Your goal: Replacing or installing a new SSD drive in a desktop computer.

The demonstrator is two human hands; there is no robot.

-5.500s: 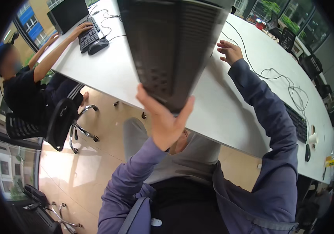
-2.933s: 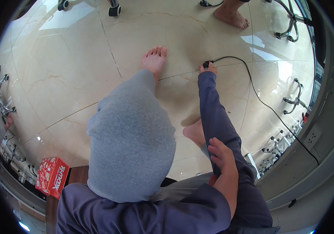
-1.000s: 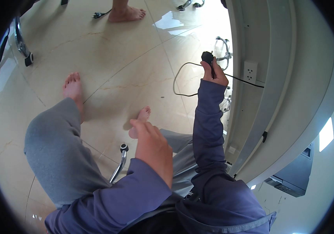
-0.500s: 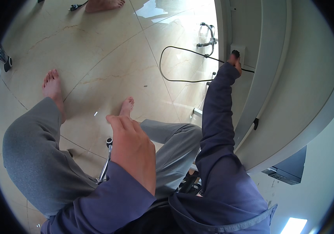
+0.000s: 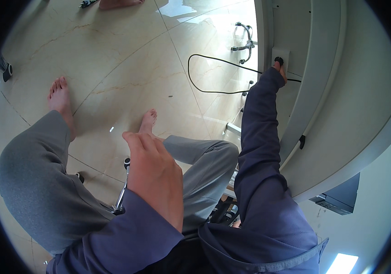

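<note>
At the upper right, my right hand (image 5: 282, 72) reaches out with its fingers closed on a black plug (image 5: 278, 60). The plug sits against a white socket plate (image 5: 281, 51) on the pale panel beneath a table. From beside this hand a black cable (image 5: 189, 68) runs out in a loop over the floor. My left hand (image 5: 155, 180) hangs in front of my knees, back upward. Its fingers are curled and bunched together. Their tips and the palm are hidden, so whatever it holds, if anything, does not show.
The white tabletop (image 5: 341, 137) rises along the right, with a black box-shaped device (image 5: 339, 195) beyond it. Chair casters (image 5: 245, 45) stand near the socket. Another black plug (image 5: 87, 3) lies at the top left beside another person's bare foot (image 5: 120, 3). Tiled floor (image 5: 127, 77) spreads below.
The view has shifted slightly. My right hand stays at the plug and socket, with more of the plug's round back showing. My left hand keeps its curled shape.
</note>
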